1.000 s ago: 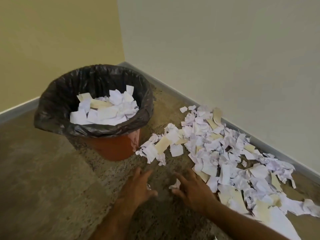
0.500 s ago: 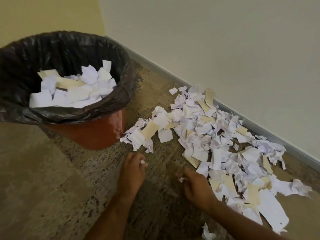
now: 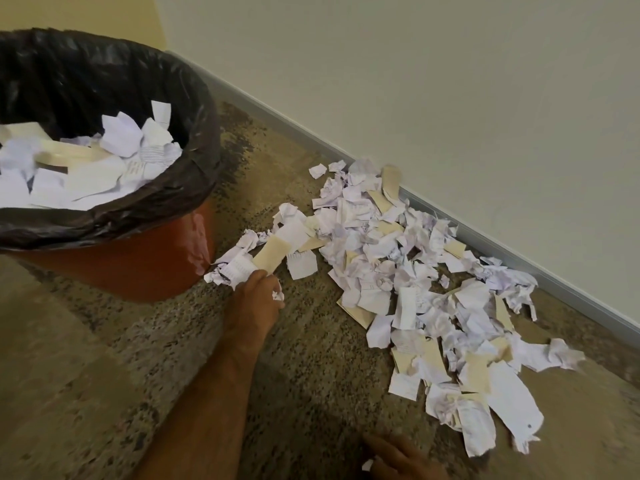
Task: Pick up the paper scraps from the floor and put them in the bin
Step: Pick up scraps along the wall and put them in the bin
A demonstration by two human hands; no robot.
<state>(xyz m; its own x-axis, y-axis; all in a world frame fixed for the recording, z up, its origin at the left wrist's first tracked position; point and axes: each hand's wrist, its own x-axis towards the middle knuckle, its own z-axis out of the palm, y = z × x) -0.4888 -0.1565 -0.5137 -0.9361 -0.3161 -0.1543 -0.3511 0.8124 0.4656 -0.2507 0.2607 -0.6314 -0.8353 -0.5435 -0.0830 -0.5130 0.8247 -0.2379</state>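
Note:
An orange bin lined with a black bag stands at the left, partly filled with white and cream paper. A wide pile of paper scraps lies on the floor along the wall. My left hand reaches to the near end of the pile beside the bin; its fingers are closed on a small crumpled white scrap and touch a cream strip. My right hand is low at the bottom edge, curled, with a small white scrap at its fingers.
A pale wall with a grey skirting board runs diagonally behind the pile. The speckled brown floor stretches between my arms and the scraps. The bin stands close to the room's corner.
My left hand has moved forward to the scraps beside the bin. My right hand has drawn back toward the bottom edge. The view has come closer to the bin.

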